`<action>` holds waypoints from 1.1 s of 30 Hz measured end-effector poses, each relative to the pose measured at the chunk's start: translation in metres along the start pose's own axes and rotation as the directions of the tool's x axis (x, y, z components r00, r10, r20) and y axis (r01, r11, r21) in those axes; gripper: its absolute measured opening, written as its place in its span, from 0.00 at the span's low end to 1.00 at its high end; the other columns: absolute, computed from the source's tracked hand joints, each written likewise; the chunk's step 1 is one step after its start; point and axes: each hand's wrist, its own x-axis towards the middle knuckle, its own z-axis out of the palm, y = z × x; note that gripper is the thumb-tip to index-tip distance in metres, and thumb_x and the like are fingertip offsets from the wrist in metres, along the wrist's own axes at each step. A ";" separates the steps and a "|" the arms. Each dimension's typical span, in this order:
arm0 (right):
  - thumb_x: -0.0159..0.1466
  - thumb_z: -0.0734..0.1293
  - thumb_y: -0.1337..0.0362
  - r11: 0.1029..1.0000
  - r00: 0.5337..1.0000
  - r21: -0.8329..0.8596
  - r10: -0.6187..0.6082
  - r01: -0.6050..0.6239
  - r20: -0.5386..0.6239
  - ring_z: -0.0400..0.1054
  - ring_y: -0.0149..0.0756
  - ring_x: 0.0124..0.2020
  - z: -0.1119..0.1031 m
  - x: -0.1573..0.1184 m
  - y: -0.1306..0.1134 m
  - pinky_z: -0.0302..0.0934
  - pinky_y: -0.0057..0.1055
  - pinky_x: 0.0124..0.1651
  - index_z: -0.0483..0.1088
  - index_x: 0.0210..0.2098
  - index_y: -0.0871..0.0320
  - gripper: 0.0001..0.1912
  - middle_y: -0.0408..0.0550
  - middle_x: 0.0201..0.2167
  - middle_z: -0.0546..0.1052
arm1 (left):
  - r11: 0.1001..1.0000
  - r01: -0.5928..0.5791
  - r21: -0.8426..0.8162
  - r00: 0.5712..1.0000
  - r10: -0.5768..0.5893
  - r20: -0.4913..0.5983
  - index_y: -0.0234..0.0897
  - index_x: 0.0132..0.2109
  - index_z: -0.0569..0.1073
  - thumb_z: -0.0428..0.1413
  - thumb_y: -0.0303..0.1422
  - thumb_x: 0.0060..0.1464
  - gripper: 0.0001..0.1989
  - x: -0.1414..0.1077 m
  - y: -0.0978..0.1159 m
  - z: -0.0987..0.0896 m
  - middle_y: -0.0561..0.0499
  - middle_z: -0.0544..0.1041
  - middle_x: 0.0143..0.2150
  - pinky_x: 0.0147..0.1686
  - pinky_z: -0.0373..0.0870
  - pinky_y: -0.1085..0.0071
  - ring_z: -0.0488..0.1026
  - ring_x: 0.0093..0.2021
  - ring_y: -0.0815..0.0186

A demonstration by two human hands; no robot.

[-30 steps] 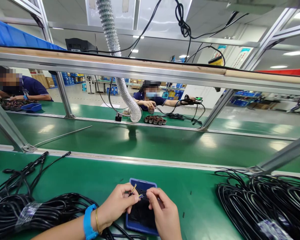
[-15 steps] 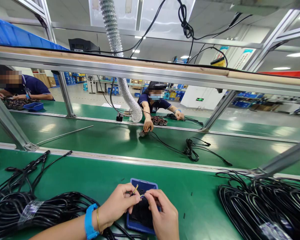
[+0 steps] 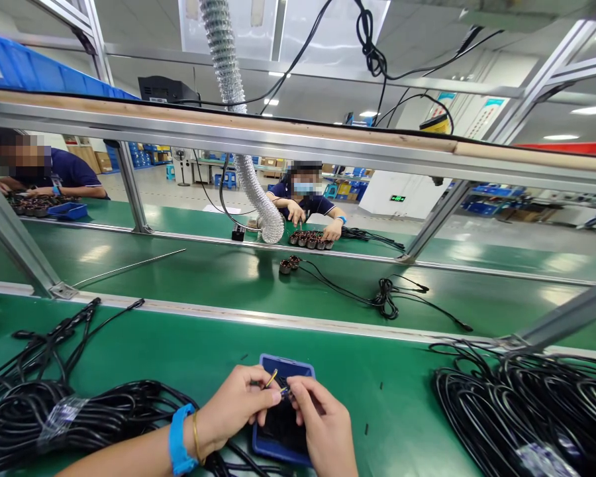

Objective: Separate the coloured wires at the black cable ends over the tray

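My left hand (image 3: pixel 243 405), with a blue wristband, pinches thin wires; a yellow wire (image 3: pixel 271 378) sticks up between its thumb and finger. Close against it, my right hand (image 3: pixel 322 417) is closed, fingertips together at the wire ends; what it grips is too small to make out. Both hands are over a small blue bin (image 3: pixel 287 361) that holds dark small pieces. Black cable runs beneath my left wrist.
Coiled black cables lie at the left (image 3: pixel 24 414) and right (image 3: pixel 531 404). A metal frame rail (image 3: pixel 228 317) crosses behind the bin. Beyond it are wired metal parts (image 3: pixel 289 265), a cable bundle (image 3: pixel 386 298) and two people working.
My hands have barely moved, staying together at the wires. Across the bench, a person's hand has let go of the wired metal parts and drawn back; their cable bundle has shifted slightly right.
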 end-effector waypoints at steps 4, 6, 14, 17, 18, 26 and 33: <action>0.58 0.70 0.45 1.000 1.000 0.002 -0.016 0.015 0.025 0.63 0.29 0.17 0.002 -0.001 -0.005 0.61 0.24 0.20 0.81 0.30 0.59 0.21 0.45 0.19 0.73 | 1.000 0.000 -0.004 1.000 0.000 -0.003 0.32 0.31 0.73 0.59 0.45 0.48 0.18 0.000 0.000 0.001 0.56 0.65 0.23 0.20 0.52 0.75 0.60 0.19 0.75; 0.59 0.69 0.47 0.998 0.995 -0.006 -0.058 0.059 0.076 0.63 0.29 0.17 0.001 0.001 -0.006 0.61 0.24 0.20 0.82 0.31 0.58 0.20 0.46 0.21 0.74 | 1.000 0.005 -0.019 1.000 -0.005 -0.015 0.32 0.31 0.73 0.60 0.46 0.47 0.18 0.000 -0.001 0.001 0.56 0.65 0.23 0.20 0.52 0.75 0.61 0.20 0.74; 0.57 0.72 0.50 0.998 0.993 -0.011 -0.068 0.070 0.091 0.66 0.31 0.20 -0.007 0.004 -0.009 0.65 0.24 0.22 0.82 0.34 0.55 0.16 0.47 0.26 0.78 | 0.998 0.062 -0.021 0.997 -0.063 -0.036 0.33 0.33 0.71 0.59 0.45 0.46 0.17 -0.001 0.003 0.001 0.59 0.63 0.20 0.19 0.50 0.76 0.58 0.19 0.75; 0.56 0.73 0.48 1.000 0.998 0.002 -0.029 0.029 0.053 0.66 0.31 0.19 -0.007 0.004 -0.009 0.65 0.24 0.22 0.81 0.31 0.56 0.17 0.46 0.22 0.77 | 0.997 0.077 -0.012 0.996 -0.078 -0.031 0.34 0.31 0.70 0.58 0.42 0.45 0.14 -0.002 0.004 0.000 0.60 0.61 0.18 0.19 0.50 0.76 0.57 0.18 0.74; 0.56 0.73 0.48 1.000 0.999 0.002 -0.023 0.023 0.049 0.66 0.31 0.19 -0.008 0.003 -0.009 0.65 0.24 0.23 0.81 0.32 0.57 0.17 0.46 0.21 0.77 | 0.997 0.076 -0.009 0.997 -0.076 -0.024 0.35 0.31 0.70 0.58 0.42 0.44 0.13 -0.002 0.004 0.000 0.60 0.61 0.18 0.19 0.49 0.76 0.57 0.18 0.74; 0.57 0.71 0.47 1.000 0.996 -0.002 -0.026 0.027 0.080 0.66 0.32 0.19 -0.007 0.001 -0.012 0.64 0.26 0.23 0.81 0.32 0.58 0.20 0.47 0.21 0.77 | 0.999 0.050 0.011 0.999 -0.050 -0.001 0.35 0.29 0.71 0.57 0.40 0.44 0.12 -0.002 0.003 0.001 0.59 0.61 0.18 0.20 0.49 0.75 0.56 0.18 0.73; 0.57 0.71 0.47 1.000 0.989 0.018 0.001 -0.003 0.147 0.67 0.32 0.20 -0.008 0.002 -0.014 0.65 0.25 0.24 0.79 0.31 0.58 0.19 0.46 0.23 0.77 | 0.999 0.043 0.019 0.999 -0.043 0.010 0.34 0.29 0.71 0.58 0.40 0.44 0.12 -0.003 0.006 0.001 0.59 0.62 0.18 0.21 0.50 0.74 0.57 0.19 0.73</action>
